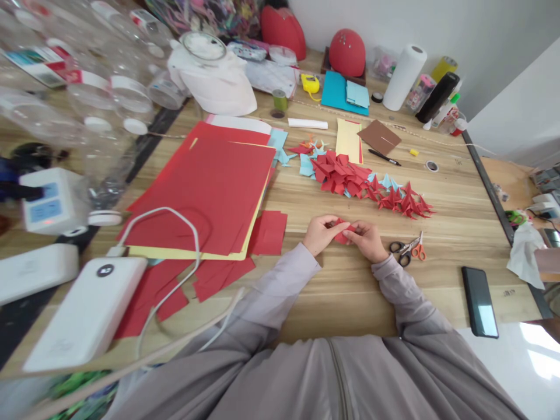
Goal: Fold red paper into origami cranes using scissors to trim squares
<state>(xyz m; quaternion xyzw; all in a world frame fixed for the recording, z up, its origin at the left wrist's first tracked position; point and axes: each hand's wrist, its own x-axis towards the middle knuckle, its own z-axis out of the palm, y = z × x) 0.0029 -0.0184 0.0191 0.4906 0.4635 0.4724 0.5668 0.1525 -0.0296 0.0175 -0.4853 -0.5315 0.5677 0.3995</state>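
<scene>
Between my two hands is a small folded piece of red paper [340, 234], partly covered by the fingers. My left hand [321, 232] pinches it from the left, thumb on top. From the other side my right hand [366, 239] grips its right edge with thumb and fingers. Just beyond the hands lies a pile of folded red paper pieces [341, 172], with light blue ones among them. Pointed red paper cranes [406, 201] line up at the pile's right end. Two pairs of scissors [406, 252], one black-handled and one orange-handled, rest right of my right hand.
Large red sheets [219, 192] are stacked at left, with cut red rectangles [269, 233] beside them. A white power bank [87, 309] trails a cable across the left front. Plastic bottles [91, 93] crowd the far left. A phone [480, 301] lies at right.
</scene>
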